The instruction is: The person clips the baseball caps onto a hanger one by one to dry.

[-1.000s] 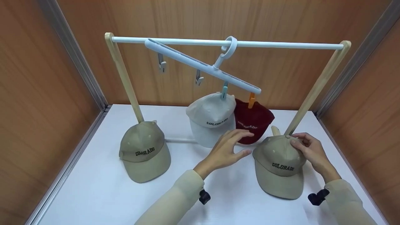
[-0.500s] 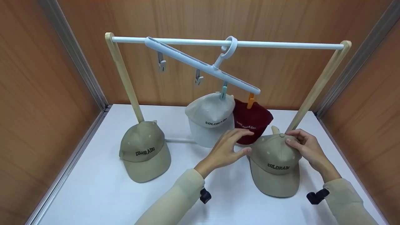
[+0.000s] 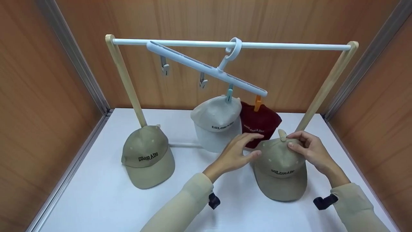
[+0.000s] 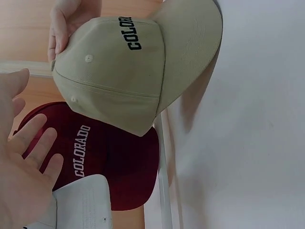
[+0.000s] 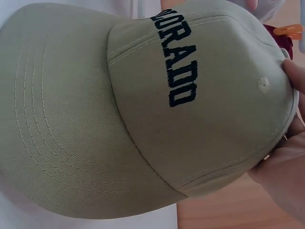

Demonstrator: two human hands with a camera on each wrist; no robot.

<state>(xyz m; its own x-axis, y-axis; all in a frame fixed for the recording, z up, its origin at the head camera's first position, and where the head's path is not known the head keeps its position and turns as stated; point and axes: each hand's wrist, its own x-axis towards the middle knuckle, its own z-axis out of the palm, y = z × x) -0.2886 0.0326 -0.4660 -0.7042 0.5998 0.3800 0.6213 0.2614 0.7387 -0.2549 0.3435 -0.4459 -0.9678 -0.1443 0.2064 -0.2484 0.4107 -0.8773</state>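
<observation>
My right hand pinches a khaki cap near the top of its crown, and the brim points toward me. In the right wrist view the brim and dark COLORADO lettering face the camera. Close to that cap's left side, my left hand holds nothing, its fingers and thumb spread apart. Behind it a white cap and a dark red cap hang from a teal clip and an orange clip. In the left wrist view the red cap is partly covered by the white one.
A light blue hanger, hooked on the white rail, tilts down to the right. Two grey clips, one being the left clip, hang from it without caps. Another khaki cap sits at the rack's left post.
The right hand has moved left with the khaki cap, bringing it nearer to the left hand and the red cap. My left hand has hardly moved.
</observation>
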